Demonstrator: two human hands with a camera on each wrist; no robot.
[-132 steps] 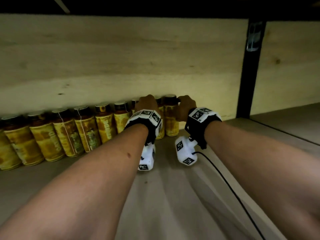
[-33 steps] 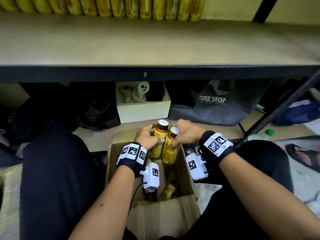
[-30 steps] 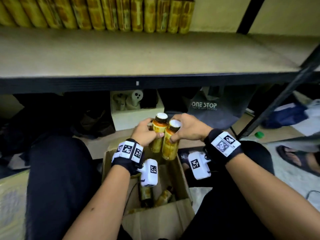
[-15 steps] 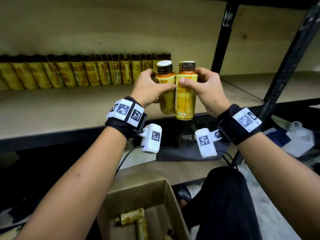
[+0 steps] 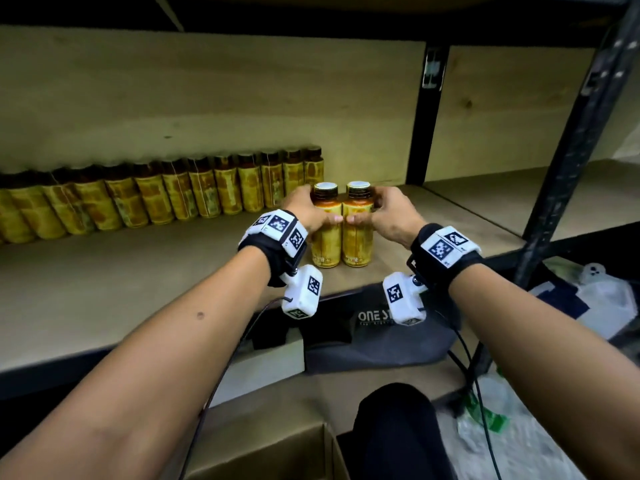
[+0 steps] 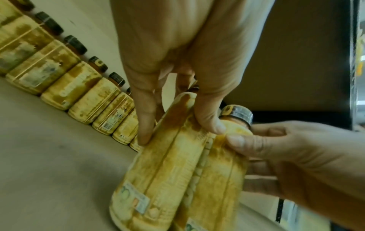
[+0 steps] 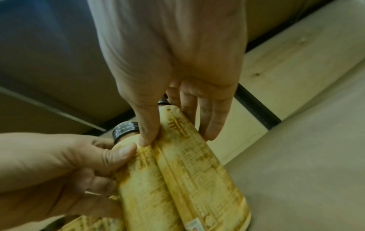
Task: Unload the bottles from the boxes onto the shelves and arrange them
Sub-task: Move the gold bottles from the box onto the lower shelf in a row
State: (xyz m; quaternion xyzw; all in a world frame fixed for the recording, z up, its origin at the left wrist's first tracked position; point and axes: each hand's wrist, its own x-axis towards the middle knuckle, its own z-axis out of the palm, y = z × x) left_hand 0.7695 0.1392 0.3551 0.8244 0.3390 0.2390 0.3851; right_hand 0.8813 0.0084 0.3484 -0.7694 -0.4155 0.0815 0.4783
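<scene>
Yellow bottles (image 5: 341,233), one gripped per hands (image 5: 349,216), near the shelf (image 5: 104,282) row (image 5: 166,199); box (image 5: 263,452) contents unseen, probably more.

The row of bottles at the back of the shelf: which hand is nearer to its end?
Left. The left hand grips a bottle just in front of the row of bottles; the right hand holds the other bottle, farther right.

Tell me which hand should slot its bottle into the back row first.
Left, probably. The left hand holds the left bottle, nearer the back row's open right end; the right hand and right bottle sit farther out.
</scene>
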